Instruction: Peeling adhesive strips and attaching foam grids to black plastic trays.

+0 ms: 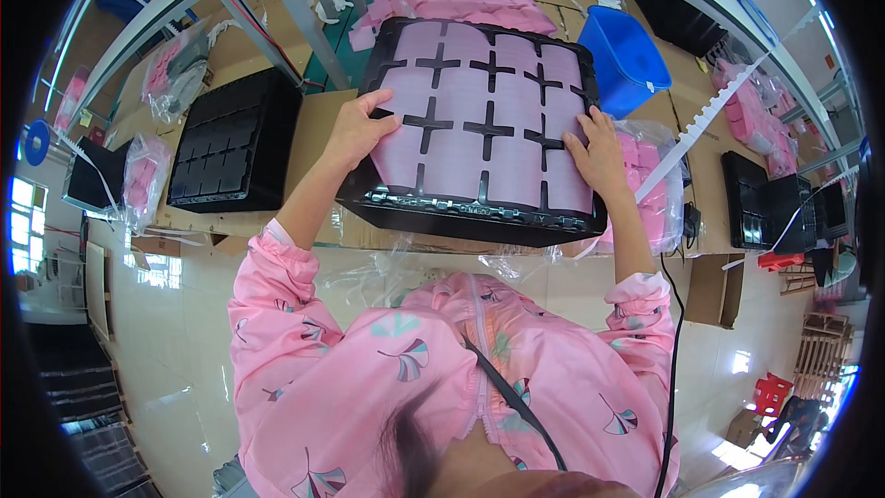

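A large black plastic case (452, 223) lies in front of me on the cardboard-covered bench. Its top carries lilac sheets or pads (450, 166) in rows, with black cross-shaped ribs between them. My left hand (362, 129) grips the case's left edge, thumb resting on the lilac surface. On the opposite side, my right hand (599, 155) holds the right edge, its fingers bent over the rim and thumb on top. What lies inside or under the case is hidden.
Behind the case lies pink padded packing (479, 2); a blue bin (624, 60) stands at its right. Another black case (238, 143) sits to the left. Bagged pink pieces (650, 189) are close to my right hand. A metal upright (300, 23) rises at the back left.
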A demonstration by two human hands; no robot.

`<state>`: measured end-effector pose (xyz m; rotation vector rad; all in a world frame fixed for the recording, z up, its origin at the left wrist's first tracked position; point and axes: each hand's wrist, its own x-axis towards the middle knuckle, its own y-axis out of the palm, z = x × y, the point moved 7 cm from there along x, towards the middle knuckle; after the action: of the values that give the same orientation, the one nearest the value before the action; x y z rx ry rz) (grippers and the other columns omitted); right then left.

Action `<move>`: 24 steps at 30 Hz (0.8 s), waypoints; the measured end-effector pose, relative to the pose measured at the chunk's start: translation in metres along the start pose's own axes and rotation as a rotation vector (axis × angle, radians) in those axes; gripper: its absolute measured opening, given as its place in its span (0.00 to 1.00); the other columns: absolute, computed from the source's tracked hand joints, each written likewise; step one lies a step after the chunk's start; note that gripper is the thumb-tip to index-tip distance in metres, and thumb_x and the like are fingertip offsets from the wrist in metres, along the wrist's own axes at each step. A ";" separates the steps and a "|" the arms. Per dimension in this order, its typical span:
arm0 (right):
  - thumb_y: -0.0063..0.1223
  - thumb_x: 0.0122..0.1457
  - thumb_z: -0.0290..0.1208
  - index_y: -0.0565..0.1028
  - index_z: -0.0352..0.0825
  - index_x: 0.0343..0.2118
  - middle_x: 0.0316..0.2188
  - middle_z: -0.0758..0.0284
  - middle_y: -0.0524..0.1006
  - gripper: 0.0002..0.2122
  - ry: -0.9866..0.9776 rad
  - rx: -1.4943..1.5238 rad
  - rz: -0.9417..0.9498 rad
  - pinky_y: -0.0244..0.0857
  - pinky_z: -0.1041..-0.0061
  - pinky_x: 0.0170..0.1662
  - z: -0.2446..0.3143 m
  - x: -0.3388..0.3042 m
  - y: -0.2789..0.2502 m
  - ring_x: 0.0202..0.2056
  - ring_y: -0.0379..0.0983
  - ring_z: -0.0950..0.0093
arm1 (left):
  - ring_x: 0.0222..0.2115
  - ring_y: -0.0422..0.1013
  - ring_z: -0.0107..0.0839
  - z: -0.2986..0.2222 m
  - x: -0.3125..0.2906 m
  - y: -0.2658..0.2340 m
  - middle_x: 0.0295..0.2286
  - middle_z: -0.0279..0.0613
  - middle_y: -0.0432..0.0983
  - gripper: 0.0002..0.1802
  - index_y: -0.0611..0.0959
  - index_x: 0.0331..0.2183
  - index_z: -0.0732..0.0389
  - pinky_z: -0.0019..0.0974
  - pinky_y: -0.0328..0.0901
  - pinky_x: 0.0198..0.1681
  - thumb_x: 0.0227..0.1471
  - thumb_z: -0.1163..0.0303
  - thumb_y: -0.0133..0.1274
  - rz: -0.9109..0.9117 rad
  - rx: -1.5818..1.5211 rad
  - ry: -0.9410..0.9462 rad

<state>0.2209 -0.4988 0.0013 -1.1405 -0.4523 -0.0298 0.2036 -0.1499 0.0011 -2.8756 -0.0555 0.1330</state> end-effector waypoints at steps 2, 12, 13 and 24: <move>0.50 0.50 0.39 0.69 0.29 0.45 0.52 0.49 0.61 0.22 -0.003 0.003 0.002 0.48 0.61 0.56 0.001 0.000 -0.001 0.54 0.53 0.50 | 0.34 0.69 0.24 0.002 0.003 -0.004 0.40 0.45 0.71 0.28 0.70 0.48 0.69 0.25 0.65 0.38 0.41 0.79 0.55 -0.011 0.000 0.010; 0.51 0.50 0.38 0.69 0.29 0.44 0.51 0.49 0.62 0.21 -0.033 -0.024 -0.002 0.49 0.60 0.55 0.005 -0.001 -0.002 0.53 0.55 0.50 | 0.28 0.70 0.22 -0.005 -0.006 -0.007 0.38 0.45 0.72 0.28 0.71 0.47 0.67 0.24 0.64 0.35 0.40 0.76 0.56 -0.006 0.160 -0.017; 0.52 0.50 0.38 0.69 0.29 0.44 0.51 0.49 0.62 0.21 -0.036 -0.030 -0.002 0.49 0.60 0.55 0.005 -0.001 -0.002 0.53 0.55 0.50 | 0.27 0.70 0.22 -0.004 -0.006 -0.007 0.38 0.44 0.72 0.28 0.71 0.47 0.67 0.24 0.64 0.35 0.40 0.76 0.56 -0.006 0.165 -0.020; 0.50 0.52 0.38 0.69 0.29 0.44 0.52 0.50 0.60 0.20 -0.038 -0.033 0.021 0.47 0.60 0.56 0.003 -0.003 0.001 0.54 0.53 0.51 | 0.25 0.70 0.21 -0.017 -0.016 -0.009 0.33 0.40 0.74 0.31 0.68 0.50 0.65 0.24 0.65 0.32 0.40 0.76 0.56 -0.007 0.230 0.140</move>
<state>0.2172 -0.4959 0.0002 -1.1797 -0.4751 0.0026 0.1893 -0.1463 0.0216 -2.6463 -0.0221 -0.0598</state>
